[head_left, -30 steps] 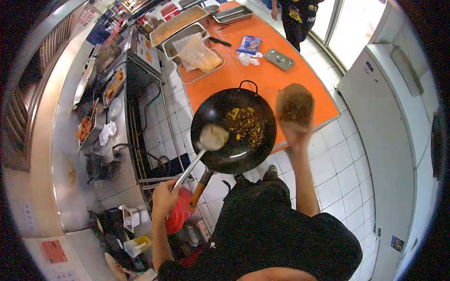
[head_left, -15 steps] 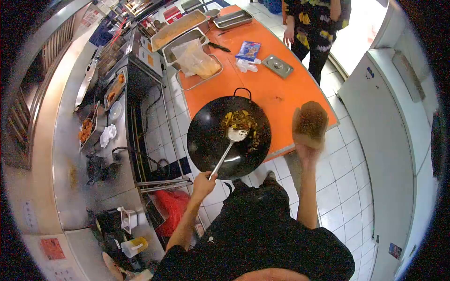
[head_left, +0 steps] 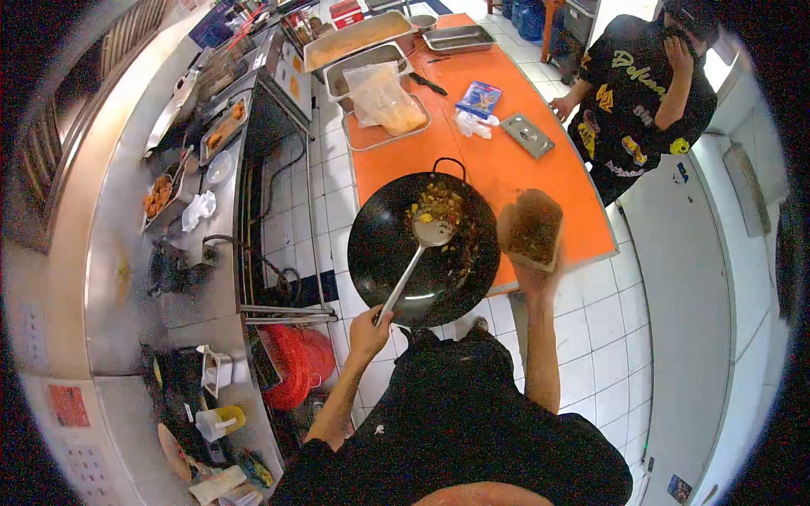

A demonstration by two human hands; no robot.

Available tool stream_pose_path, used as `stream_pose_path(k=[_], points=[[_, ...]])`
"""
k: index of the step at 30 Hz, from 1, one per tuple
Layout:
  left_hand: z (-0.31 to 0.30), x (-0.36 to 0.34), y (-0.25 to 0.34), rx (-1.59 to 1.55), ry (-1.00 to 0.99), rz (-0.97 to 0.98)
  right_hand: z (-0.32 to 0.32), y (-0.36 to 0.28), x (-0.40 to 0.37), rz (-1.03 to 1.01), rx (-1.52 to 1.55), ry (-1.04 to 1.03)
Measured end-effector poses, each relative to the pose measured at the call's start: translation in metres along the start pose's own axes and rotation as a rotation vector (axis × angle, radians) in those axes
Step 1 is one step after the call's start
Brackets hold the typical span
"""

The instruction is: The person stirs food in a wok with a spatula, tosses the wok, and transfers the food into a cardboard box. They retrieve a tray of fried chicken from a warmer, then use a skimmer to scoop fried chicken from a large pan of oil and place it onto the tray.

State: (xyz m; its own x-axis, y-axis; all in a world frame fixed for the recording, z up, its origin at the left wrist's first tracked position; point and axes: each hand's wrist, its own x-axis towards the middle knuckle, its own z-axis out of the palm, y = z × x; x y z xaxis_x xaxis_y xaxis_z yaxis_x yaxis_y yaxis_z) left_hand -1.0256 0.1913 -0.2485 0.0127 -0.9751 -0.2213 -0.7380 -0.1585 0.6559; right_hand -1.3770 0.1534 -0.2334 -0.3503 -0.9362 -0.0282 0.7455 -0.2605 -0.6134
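My left hand [head_left: 369, 336] is closed around the handle of a long metal wok spatula [head_left: 405, 278]. Its broad head rests among chopped, browned food [head_left: 439, 207] inside a black wok [head_left: 384, 244]. The wok sits at the near end of the orange table, its loop handle [head_left: 449, 160] pointing away from me. To the right of the wok, my right hand [head_left: 533, 274] grips a rectangular container [head_left: 531, 229] tilted toward me, with dark contents or residue inside. Blur hides its detail and my fingertips.
The orange table [head_left: 472, 59] holds metal trays, a bagged food tray [head_left: 384, 105], a knife [head_left: 428, 83], a blue packet [head_left: 478, 99], plastic gloves [head_left: 475, 125] and a metal lid [head_left: 528, 136]. A person [head_left: 637, 101] stands at right. A steel counter [head_left: 190, 278] runs along the left.
The container in my right hand has moved left and slightly down, closer to the wok. The spatula has shifted slightly within the food. My view has turned, showing more of the other person.
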Motion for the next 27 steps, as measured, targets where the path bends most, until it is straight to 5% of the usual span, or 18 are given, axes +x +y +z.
stream_pose_path(k=[1,10,11,16,18,22,27], points=[[-0.006,-0.007,-0.001,-0.037,-0.033,-0.044,0.001,0.005,0.003,0.122,0.310,0.041],[-0.094,-0.060,0.010,-0.069,0.048,-0.096,0.006,0.050,-0.005,0.230,0.294,0.164],[-0.103,-0.064,0.021,-0.124,0.116,0.052,0.010,0.053,-0.004,0.240,0.316,0.144],[-0.141,-0.076,0.056,0.046,0.176,0.137,0.003,0.088,0.007,0.293,0.312,0.111],[-0.149,-0.076,0.071,0.236,0.299,0.411,0.026,0.092,0.005,0.341,0.407,0.000],[-0.155,-0.083,0.089,0.439,0.366,0.403,0.052,0.091,-0.004,0.393,0.417,-0.093],[-0.168,-0.086,0.088,0.300,0.421,0.347,0.068,0.098,-0.014,0.379,0.458,-0.101]])
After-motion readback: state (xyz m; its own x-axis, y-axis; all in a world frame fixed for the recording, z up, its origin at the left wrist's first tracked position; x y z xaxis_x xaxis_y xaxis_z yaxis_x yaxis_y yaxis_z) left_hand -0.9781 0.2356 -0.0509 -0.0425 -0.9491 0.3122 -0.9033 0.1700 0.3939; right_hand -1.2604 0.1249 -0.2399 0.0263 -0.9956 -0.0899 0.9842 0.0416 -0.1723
